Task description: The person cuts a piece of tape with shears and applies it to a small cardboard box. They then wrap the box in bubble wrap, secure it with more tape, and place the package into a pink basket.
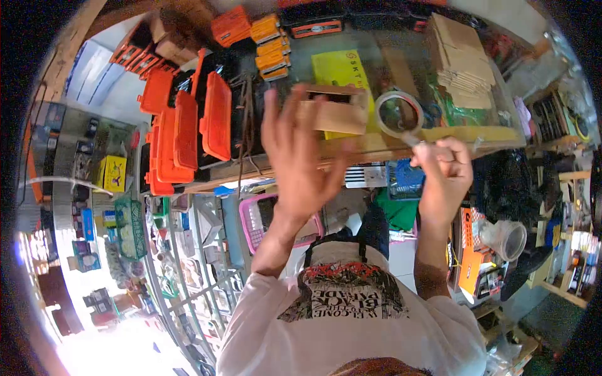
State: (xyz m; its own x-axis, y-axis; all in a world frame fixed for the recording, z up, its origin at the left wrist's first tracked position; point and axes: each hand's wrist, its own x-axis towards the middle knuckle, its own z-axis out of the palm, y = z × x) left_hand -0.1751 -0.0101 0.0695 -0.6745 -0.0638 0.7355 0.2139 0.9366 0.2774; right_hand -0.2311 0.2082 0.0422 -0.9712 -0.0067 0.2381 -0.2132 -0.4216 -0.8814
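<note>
sitting over the yellow sheet [343, 64] near the front edge of the counter [483, 134], the small cardboard box [342, 119] looks light and fairly stiff, though its thin walls would likely dent under a hard squeeze; its sides seem the best place to take hold, clear of the dark opening. the left hand [298, 150] is blurred, fingers spread, in front of the box's left side; i cannot tell whether it touches. the right hand [443, 170] pinches what looks like a strip of tape [411, 139], probably limp and sticky, best held by its end. the tape roll [380, 113] crowds the box's right side, with what look like scissors [433, 114] beside it. farther out, flat cardboard [463, 59] is stacked to the right, and a dark cord [246, 116] and orange cases [216, 116] hem in the left.
</note>
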